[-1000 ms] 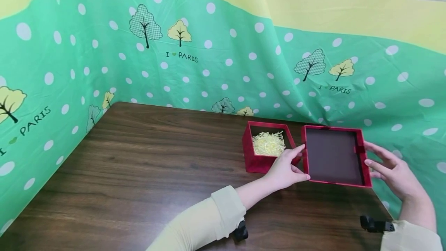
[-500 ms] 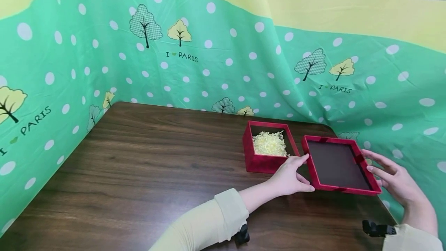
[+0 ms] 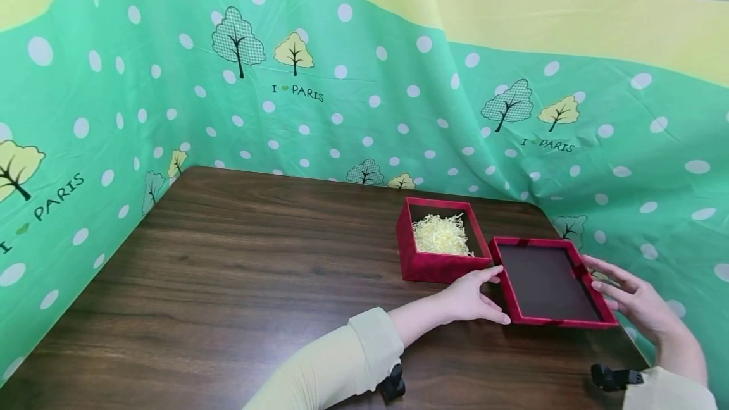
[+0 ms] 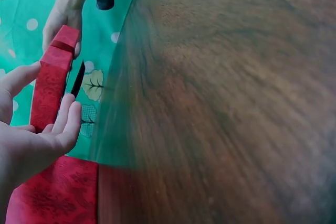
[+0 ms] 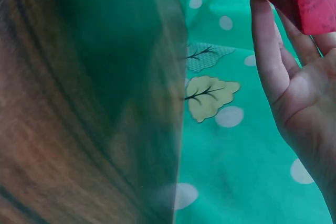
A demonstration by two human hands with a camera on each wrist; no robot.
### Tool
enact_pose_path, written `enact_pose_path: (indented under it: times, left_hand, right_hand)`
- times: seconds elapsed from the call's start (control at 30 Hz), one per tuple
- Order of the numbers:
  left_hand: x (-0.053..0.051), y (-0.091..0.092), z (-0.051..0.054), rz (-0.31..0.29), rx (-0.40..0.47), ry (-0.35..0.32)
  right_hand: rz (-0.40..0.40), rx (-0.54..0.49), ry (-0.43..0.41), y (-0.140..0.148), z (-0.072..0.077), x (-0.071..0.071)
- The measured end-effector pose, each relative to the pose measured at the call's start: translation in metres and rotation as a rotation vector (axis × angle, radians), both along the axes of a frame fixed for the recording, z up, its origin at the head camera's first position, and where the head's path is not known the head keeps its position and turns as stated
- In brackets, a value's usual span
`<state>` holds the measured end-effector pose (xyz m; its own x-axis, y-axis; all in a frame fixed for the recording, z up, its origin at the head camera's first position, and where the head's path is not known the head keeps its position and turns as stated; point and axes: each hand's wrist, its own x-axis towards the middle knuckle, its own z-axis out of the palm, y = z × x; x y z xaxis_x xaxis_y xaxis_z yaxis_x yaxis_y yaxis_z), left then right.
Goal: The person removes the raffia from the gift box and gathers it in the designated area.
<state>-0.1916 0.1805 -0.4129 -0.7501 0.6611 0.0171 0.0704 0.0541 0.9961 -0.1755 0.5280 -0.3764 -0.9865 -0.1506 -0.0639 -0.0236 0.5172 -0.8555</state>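
Observation:
Both hands grip a shallow red lid (image 3: 549, 280), its dark inside facing up, at the table's right end. My left hand (image 3: 469, 299) holds its left side, thumb and fingers spread along the edge; in the left wrist view that hand (image 4: 39, 129) has its fingers under the red lid (image 4: 51, 85). At the opposite side, my right hand (image 3: 643, 302) pinches the edge; in the right wrist view the hand (image 5: 310, 87) touches the lid's corner (image 5: 315, 3). Just left of the lid stands a red box (image 3: 435, 267) with pale shredded filler (image 3: 441, 236) inside.
The dark wooden table (image 3: 245, 271) extends to the left. Behind it and along its sides hangs a green and yellow cloth (image 3: 353, 87) with dots and trees. A small black device (image 3: 615, 377) sits at the right wrist, another (image 3: 393, 383) at the left.
The lid has come down toward the table and tipped from facing the camera to lying flatter. Both hands have moved down with it. The red box has stayed in place.

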Motion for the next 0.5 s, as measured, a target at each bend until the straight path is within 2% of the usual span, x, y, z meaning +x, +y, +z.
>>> enact_pose_path:
  times: [0.1, 0.2, 0.4, 0.5]
  left_hand:
    - [-0.001, 0.0, -0.003, -0.027, 0.055, -0.122]
    - [-0.003, 0.001, -0.006, -0.029, 0.087, -0.203]
    - [-0.004, 0.003, -0.016, -0.01, 0.116, -0.274]
    - [-0.005, 0.004, -0.021, 0.013, 0.137, -0.314]
  right_hand:
    - [-0.012, 0.071, -0.016, 0.0, -0.005, -0.001]
    - [-0.025, 0.084, -0.047, 0.0, -0.009, -0.003]
    - [0.0, -0.034, -0.082, 0.0, -0.019, -0.006]
    - [0.01, -0.03, -0.089, 0.0, -0.023, -0.009]
